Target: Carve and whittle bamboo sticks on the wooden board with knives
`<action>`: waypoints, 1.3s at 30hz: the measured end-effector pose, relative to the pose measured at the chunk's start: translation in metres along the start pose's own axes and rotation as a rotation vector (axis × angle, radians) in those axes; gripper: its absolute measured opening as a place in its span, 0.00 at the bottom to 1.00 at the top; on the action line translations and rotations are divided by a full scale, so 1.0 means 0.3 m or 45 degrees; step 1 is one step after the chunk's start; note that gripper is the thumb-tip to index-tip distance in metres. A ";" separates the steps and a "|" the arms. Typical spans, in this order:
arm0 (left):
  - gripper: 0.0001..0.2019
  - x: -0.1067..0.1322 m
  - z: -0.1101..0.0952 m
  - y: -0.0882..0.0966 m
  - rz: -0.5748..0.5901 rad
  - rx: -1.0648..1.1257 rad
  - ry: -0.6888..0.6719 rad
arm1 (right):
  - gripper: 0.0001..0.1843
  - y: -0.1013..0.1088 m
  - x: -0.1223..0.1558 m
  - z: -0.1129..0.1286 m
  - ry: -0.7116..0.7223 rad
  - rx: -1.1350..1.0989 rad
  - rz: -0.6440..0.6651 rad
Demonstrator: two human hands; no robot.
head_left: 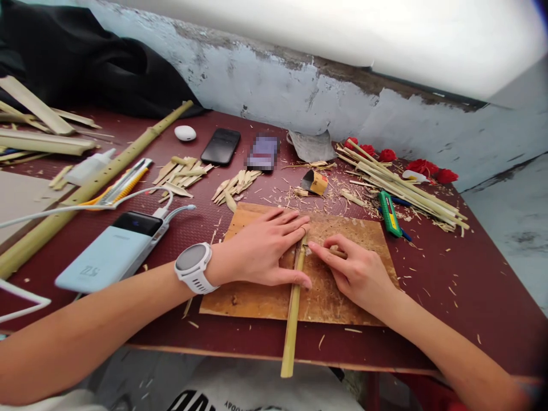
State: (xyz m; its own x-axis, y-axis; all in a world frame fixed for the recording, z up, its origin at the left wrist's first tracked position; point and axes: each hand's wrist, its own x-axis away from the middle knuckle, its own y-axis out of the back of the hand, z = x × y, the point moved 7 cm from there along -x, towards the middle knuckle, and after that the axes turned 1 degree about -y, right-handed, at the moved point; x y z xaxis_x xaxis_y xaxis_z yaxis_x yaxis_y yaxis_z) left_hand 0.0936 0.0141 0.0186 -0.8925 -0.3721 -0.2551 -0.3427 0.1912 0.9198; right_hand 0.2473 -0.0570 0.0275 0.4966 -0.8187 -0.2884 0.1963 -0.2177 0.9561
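A long, narrow bamboo strip (291,325) lies lengthwise on a worn wooden board (252,305), its near end jutting past the table's front edge. My left hand (265,248), fingers stretched out and lying flat, presses over the strip's far part, with the thumb across it lower down. From the right, my right hand (357,265) is closed in a pinch on a thin tool, whose brownish handle (339,252) shows partly between the fingers. A small dark tip meets the strip beside my left fingertips. Most of the tool is hidden by my right hand.
Left are a power bank (109,251) with white cables, a long bamboo flute (107,174) and a yellow cutter (128,184). Behind the board lie bamboo chips (184,174), two phones and folded sandpaper (315,181). A green cutter (389,214) lies right, near bamboo sticks (411,191).
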 end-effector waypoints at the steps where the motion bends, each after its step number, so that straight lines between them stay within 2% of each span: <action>1: 0.50 -0.001 0.000 -0.001 0.005 0.002 0.001 | 0.27 0.004 -0.003 0.001 0.025 0.020 0.009; 8: 0.54 -0.007 0.004 -0.004 0.029 -0.005 0.016 | 0.28 0.005 -0.014 -0.010 0.115 0.009 0.081; 18: 0.52 -0.007 0.011 -0.004 0.056 0.070 0.056 | 0.31 0.008 -0.015 0.005 0.187 0.081 0.055; 39: 0.53 -0.009 0.015 -0.009 0.098 0.089 0.073 | 0.30 -0.002 0.019 -0.009 0.130 0.134 0.011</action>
State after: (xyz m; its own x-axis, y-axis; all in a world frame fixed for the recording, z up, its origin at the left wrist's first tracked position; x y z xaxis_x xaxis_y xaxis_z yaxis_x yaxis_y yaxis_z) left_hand 0.0957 0.0187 0.0153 -0.8993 -0.4051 -0.1651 -0.2952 0.2835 0.9124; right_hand 0.2523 -0.0600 0.0250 0.5823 -0.7636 -0.2789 0.1044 -0.2700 0.9572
